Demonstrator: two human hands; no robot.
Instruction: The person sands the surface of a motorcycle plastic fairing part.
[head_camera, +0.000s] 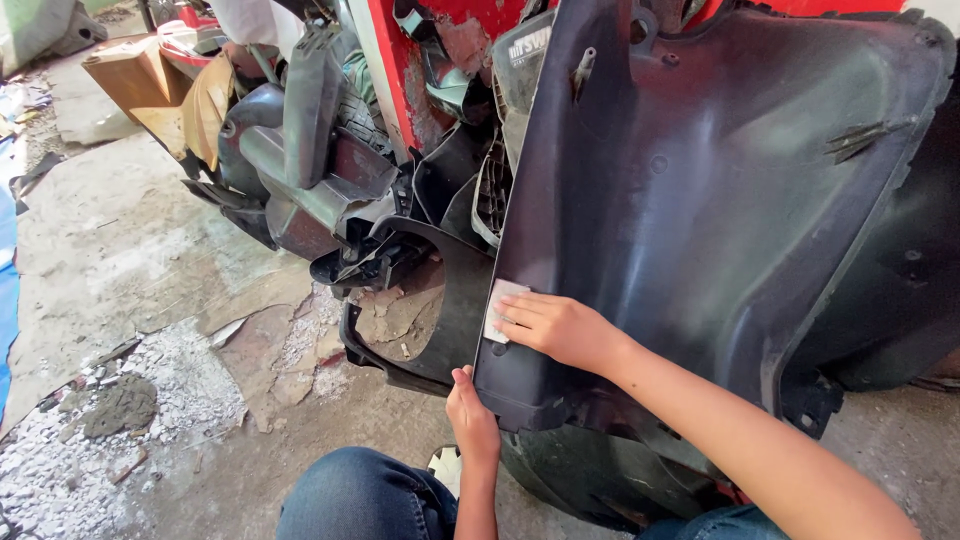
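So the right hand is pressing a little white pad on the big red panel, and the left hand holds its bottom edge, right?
Not quite. The head view shows the panel is black, not red. The right hand does press the little white pad on it, and the left hand holds its bottom edge.

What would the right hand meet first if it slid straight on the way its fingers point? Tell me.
The right hand, pressing a small pale sanding pad on the large black plastic panel, points left: probably the panel's left edge, then open air.

A rough vehicle repair workshop or scrapyard is indicated: black plastic fairing panels (330, 170) are piled against a red body part (400, 70), over a cracked, debris-strewn concrete floor (130, 300)
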